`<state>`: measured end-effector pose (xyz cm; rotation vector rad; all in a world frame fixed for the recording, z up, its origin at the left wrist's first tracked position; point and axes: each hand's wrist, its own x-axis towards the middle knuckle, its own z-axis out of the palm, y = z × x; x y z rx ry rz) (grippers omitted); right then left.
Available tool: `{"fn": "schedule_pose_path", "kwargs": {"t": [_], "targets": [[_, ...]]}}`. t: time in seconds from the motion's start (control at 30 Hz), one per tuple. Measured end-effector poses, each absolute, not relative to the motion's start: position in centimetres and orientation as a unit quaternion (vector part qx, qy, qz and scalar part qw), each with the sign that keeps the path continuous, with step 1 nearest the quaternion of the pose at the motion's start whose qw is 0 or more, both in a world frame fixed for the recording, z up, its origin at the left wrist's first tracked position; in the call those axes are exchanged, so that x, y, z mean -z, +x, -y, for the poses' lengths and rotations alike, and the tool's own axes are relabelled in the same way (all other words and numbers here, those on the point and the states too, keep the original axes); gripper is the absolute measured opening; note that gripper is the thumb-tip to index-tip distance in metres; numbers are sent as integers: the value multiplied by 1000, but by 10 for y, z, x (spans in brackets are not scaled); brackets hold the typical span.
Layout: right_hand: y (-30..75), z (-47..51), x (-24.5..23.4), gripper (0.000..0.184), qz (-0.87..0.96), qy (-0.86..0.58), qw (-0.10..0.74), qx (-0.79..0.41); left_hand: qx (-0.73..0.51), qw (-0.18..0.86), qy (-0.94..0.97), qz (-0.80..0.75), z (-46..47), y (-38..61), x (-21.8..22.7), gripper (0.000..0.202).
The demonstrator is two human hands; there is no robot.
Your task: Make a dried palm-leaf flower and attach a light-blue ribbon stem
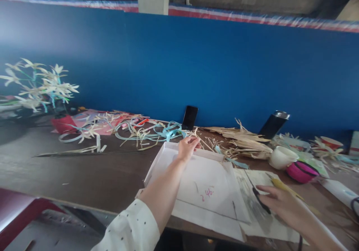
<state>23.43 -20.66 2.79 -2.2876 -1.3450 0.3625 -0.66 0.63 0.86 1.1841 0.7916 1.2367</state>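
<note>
My left hand (188, 149) is closed in a pinch above the far rim of a shallow white cardboard box (193, 172). Thin pale dried strips (194, 132) stick up from its fingertips; their exact shape is blurred. Low on the right, the fingers of my right hand (276, 203) are closed at a slim tool with a black handle (261, 200) and a thin pointed end, over a stained paper sheet (246, 183). Beside that hand lies a yellow-handled tool (282, 186). Red handwritten digits mark the box.
At the far left stands a pale-flowered plant in a red pot (64, 124). Blue ribbon (168, 131), a leaning phone (190, 117) and dried husks (244, 139) line the blue partition (224, 68). Rightward are a black flask (273, 126), white cup (282, 157) and pink pouch (301, 172).
</note>
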Motion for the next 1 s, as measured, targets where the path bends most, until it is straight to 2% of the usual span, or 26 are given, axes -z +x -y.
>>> {"fn": "schedule_pose_path", "kwargs": {"t": [0.17, 0.3, 0.57, 0.8, 1.0], "targets": [[217, 217, -41, 60, 346, -717, 484, -362, -538, 580, 516, -330, -6, -6, -8, 29], [183, 211, -42, 55, 336, -598, 575, -446, -542, 566, 531, -322, -5, -5, -8, 29], [120, 182, -21, 42, 309, -412, 604, -608, -569, 511, 562, -315, -10, -3, -2, 27], [99, 159, -16, 45, 262, -429, 526, -686, -583, 493, 565, -312, -9, -5, -4, 26], [92, 141, -20, 46, 218, -455, 540, -673, -580, 510, 557, -305, -5, -6, -9, 27]]}}
